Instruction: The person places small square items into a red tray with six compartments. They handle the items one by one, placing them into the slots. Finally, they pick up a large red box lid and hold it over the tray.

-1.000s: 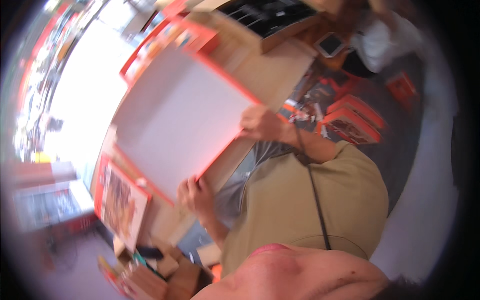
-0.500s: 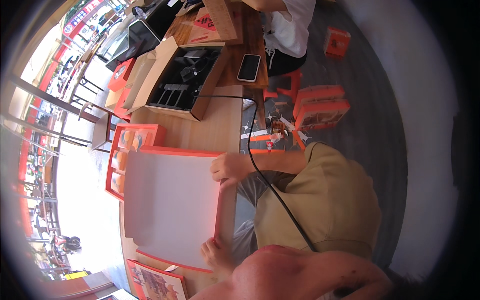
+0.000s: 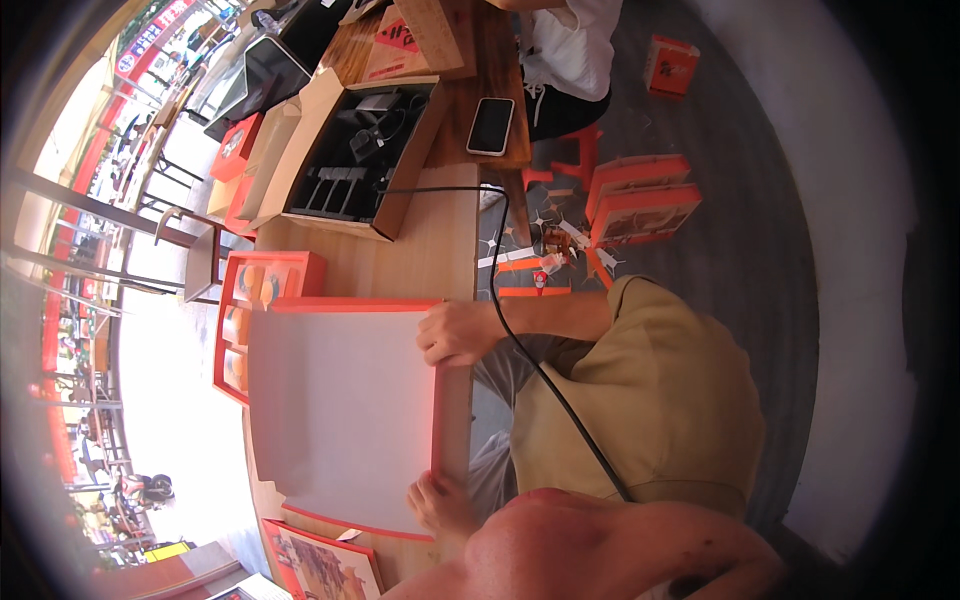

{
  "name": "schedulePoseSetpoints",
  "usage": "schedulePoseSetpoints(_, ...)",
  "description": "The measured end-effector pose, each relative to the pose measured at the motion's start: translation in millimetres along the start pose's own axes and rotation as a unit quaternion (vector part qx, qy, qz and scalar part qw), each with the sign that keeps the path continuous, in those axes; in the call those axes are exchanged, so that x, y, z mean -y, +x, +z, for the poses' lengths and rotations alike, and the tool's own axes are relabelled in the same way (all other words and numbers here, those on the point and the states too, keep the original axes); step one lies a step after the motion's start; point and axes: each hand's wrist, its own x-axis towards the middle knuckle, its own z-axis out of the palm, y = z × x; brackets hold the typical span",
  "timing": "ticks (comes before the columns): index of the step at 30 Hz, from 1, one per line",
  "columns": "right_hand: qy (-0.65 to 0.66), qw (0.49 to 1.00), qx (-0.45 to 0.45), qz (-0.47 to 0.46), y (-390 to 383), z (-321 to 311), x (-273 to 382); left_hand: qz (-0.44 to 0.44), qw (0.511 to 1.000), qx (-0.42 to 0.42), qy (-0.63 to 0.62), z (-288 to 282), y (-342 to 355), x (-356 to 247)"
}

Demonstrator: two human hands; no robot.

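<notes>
A shallow red cardboard box (image 3: 345, 400), white inside, lies open-side up on the light wooden table, with a flap at its left side. My right hand (image 3: 458, 333), the upper one in the picture, is closed over the box's upper right corner. Lower down, my left hand (image 3: 440, 503) has its bent fingers on the lower end of the same red side wall. Beyond the flap is a red compartment box (image 3: 222, 345) holding several round, orange-and-pale items, partly covered by the shallow box.
A large brown carton (image 3: 405, 215) with black inserts stands above on the table (image 3: 450, 240). A black cable (image 3: 548, 376) runs from it past my right arm. A phone (image 3: 490, 126) lies nearby. A printed box (image 3: 325, 560) is below; red boxes (image 3: 645, 215) stand on the floor. Another person (image 3: 570, 60) sits above.
The view has shifted slightly. Both hands stay at the shallow box's right side wall, and the box has hardly moved.
</notes>
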Motion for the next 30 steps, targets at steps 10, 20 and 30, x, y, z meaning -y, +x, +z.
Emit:
schedulePoseSetpoints(10,-0.081,0.993,-0.074,-0.045,35.8,0.4,-33.6,-0.011,0.998,0.006,-0.054,1.7,5.2,-19.0)
schedulePoseSetpoints(20,0.099,0.991,0.008,-0.084,33.3,51.1,61.8,-0.023,0.997,0.061,-0.045,4.6,25.1,-47.2)
schedulePoseSetpoints(30,0.12,0.984,0.059,-0.121,36.3,44.9,72.7,-0.037,0.989,0.094,-0.108,-25.5,27.1,-58.1)
